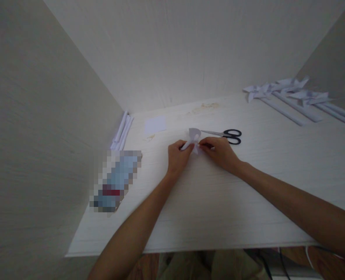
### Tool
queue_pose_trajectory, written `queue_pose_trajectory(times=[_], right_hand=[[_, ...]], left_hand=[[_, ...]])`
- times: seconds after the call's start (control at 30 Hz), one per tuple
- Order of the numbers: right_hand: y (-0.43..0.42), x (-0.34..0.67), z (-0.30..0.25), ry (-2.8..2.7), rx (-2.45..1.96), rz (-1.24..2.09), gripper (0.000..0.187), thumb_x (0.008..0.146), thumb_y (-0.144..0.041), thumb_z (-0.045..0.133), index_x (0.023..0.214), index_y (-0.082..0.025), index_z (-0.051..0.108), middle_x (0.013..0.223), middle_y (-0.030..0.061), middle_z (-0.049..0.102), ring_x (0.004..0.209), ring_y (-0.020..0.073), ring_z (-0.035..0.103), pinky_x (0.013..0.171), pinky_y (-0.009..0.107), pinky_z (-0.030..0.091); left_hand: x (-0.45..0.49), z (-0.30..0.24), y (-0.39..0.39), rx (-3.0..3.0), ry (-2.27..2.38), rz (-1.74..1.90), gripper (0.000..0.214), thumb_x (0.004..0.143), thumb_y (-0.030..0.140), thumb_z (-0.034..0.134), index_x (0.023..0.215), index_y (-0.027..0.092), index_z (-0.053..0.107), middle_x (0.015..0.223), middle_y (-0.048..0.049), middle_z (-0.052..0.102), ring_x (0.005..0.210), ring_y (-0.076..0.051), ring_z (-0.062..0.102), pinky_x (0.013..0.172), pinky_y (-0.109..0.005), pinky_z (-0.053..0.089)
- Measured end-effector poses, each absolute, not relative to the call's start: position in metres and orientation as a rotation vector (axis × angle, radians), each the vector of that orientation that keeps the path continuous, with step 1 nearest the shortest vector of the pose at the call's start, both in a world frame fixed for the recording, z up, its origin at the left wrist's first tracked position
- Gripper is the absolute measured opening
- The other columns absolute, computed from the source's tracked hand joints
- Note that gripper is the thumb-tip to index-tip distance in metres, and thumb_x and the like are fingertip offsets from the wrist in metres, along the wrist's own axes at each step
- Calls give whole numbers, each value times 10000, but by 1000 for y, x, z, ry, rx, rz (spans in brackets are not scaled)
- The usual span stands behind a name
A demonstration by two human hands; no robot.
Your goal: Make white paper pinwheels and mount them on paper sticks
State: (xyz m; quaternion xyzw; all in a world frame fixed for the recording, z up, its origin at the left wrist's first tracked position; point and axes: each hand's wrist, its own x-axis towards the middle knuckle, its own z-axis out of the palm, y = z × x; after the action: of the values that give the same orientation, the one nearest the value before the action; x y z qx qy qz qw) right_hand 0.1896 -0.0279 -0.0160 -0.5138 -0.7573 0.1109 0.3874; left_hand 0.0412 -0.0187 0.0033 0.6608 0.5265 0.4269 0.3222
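Near the middle of the white table, my left hand is closed around a white paper pinwheel with curled blades. At the pinwheel's right side, the fingers of my right hand are pinched together close to its centre. Whatever lies between those fingertips is too small to make out. Just behind my right hand rests a pair of scissors with black handles, its blades pointing left.
Rolled paper sticks lie by the left wall, with a pixelated blue item in front. A paper square and small thin sticks are nearby. Several finished-looking pinwheels lie at the back right. Walls enclose the table.
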Motion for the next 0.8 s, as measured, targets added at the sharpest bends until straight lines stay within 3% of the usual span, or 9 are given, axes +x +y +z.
queue_pose_trajectory(times=[0.53,0.8], right_hand=[[-26,192,-18,-1867,-1278,305,135,744,-106,463,765,-158,586,739,47,622,664,153,563,584,257,432],[-27,192,-15,-1927,-1235,204,156,785,-123,443,757,-165,590,765,53,595,715,159,540,659,286,418]], left_hand=[[41,2,-16,1655,1416,1141,140,635,240,557,553,132,593,512,43,491,507,-83,415,502,-213,329],[40,2,-16,1700,1441,1172,151,647,252,555,572,132,607,538,29,530,526,-93,448,514,-220,344]])
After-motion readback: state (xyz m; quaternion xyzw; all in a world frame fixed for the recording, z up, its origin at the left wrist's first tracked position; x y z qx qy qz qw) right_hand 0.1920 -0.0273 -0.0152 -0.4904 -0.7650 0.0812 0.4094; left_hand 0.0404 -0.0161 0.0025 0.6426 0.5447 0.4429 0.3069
